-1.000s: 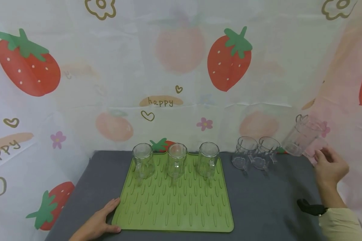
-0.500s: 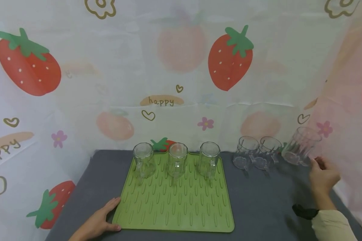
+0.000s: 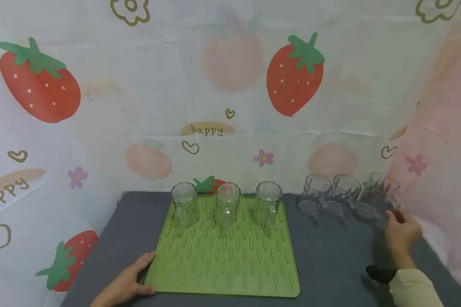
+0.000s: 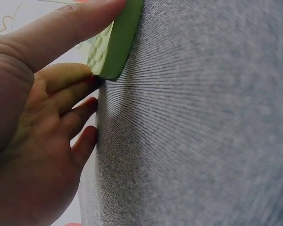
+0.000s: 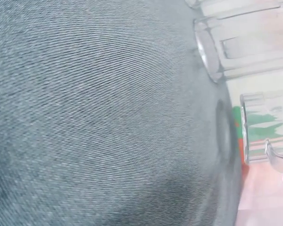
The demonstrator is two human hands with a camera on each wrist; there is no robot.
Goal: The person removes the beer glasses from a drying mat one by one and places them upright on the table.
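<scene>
The left hand (image 3: 124,286) lies flat with straight fingers against the near left corner of the green mat (image 3: 226,260), whose near half is bare. 3 glass mugs (image 3: 226,204) stand along its far edge. On the grey desk (image 3: 334,256), 2 more mugs (image 3: 326,200) lie tilted at the far edge. Just beside them, the right hand (image 3: 401,232) grips the 6th mug (image 3: 374,198) near the desk's right edge, beside the curtain (image 3: 438,170).

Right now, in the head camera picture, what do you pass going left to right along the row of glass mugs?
Left mug on the mat → middle mug on the mat → right mug on the mat → first mug off the mat → second mug off the mat → mug at the right hand.
</scene>
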